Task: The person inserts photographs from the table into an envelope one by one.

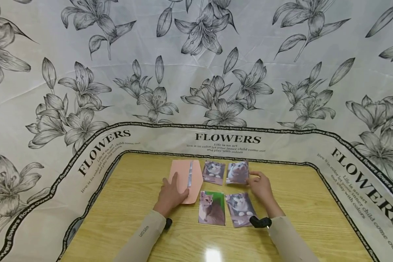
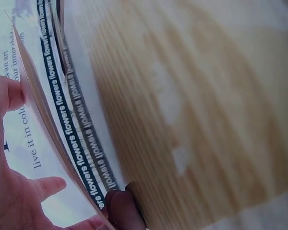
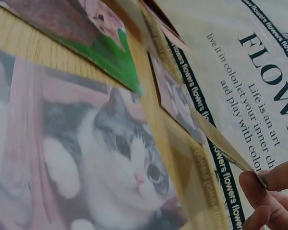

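My left hand (image 1: 173,194) holds a pink envelope (image 1: 179,169) at the left of the cards, a strip of a picture (image 1: 190,174) showing on it. In the left wrist view the envelope (image 2: 50,122) appears edge-on, with fingers on one side and a darker fingertip (image 2: 125,210) on the other. My right hand (image 1: 262,187) pinches the edge of a photo card (image 1: 237,171) of a pale animal between thumb and finger. In the right wrist view this card (image 3: 225,149) is tilted, seen nearly edge-on. Its picture is hidden there.
Beside the envelope lies a grey-and-white cat card (image 1: 213,172). Nearer are a brown cat card on green (image 1: 211,209) and another grey-and-white cat card (image 1: 240,209). They lie on a wooden table (image 1: 124,218). A flower-printed cloth (image 1: 227,143) rises behind it.
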A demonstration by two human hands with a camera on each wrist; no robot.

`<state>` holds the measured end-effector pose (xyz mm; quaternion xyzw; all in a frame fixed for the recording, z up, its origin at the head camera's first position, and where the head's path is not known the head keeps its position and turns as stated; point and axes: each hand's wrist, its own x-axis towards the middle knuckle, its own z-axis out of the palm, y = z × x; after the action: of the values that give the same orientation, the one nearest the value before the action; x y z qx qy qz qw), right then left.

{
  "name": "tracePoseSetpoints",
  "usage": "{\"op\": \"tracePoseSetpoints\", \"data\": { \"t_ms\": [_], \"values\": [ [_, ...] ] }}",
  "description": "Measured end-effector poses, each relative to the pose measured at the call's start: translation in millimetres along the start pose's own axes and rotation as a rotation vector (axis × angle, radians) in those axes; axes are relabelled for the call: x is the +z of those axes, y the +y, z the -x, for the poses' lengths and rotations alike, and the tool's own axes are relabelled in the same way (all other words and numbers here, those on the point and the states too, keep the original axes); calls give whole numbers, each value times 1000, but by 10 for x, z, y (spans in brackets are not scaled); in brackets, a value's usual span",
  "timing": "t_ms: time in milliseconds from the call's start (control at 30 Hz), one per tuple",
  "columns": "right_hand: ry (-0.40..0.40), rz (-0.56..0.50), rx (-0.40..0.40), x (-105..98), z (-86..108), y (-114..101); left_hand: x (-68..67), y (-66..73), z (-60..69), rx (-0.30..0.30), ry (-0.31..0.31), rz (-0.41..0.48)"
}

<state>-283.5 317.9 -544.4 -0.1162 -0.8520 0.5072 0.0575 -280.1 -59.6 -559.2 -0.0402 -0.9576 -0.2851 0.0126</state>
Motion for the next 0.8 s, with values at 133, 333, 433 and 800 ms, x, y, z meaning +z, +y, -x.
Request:
{"op": "tracePoseSetpoints", "data": {
  "t_ms": [133, 333, 433, 800],
  "values": [
    [19, -40, -26, 18, 50, -81, 3, -2, -3, 3, 6, -3],
    [12, -76, -89, 141, 116, -157, 9, 0, -4, 3, 12, -11],
    [8, -91, -115, 235, 152, -194, 8, -1, 1, 7, 14, -10],
    [-32, -144, -138, 553, 248, -316, 0, 3, 5, -5, 6, -17]
  ]
}}
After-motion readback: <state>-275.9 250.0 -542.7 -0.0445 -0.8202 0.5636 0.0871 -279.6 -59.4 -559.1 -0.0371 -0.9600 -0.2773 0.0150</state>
